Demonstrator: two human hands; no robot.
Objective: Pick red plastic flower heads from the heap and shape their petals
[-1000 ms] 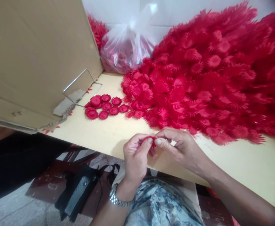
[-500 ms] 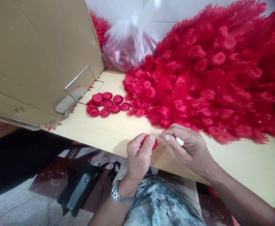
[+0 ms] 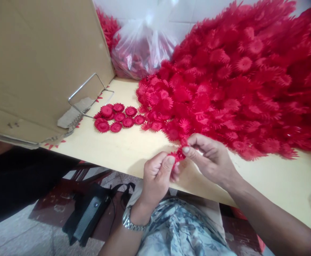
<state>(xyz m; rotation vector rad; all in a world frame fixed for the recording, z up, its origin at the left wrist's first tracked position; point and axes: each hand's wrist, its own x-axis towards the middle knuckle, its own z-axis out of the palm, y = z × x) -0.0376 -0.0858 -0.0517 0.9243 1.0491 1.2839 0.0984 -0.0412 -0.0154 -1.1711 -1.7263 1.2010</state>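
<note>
Just over the table's near edge, my left hand (image 3: 158, 176) pinches a red flower-shaped piece (image 3: 174, 156) between thumb and fingers. Close beside it, my right hand (image 3: 214, 161) grips another part of red petals (image 3: 183, 145) with thumb and forefinger. The red parts meet between the two hands, and I cannot tell whether they are one piece or two. Beyond my hands lies a big heap of red fringed flower pieces (image 3: 224, 89). Several round, compact red flowers (image 3: 119, 116) sit in a small group left of the heap.
A tall cardboard panel (image 3: 43, 64) stands at the left, with a bent wire frame (image 3: 82, 87) against it. At the back rests a clear plastic bag (image 3: 142, 53) of red pieces. A black bag (image 3: 87, 213) lies below the tabletop (image 3: 113, 151). A dark sleeve (image 3: 25, 181) shows at left.
My right hand has come slightly closer to my left. Red petals now show in its pinch, where none were visible before. More red shows between the hands.
</note>
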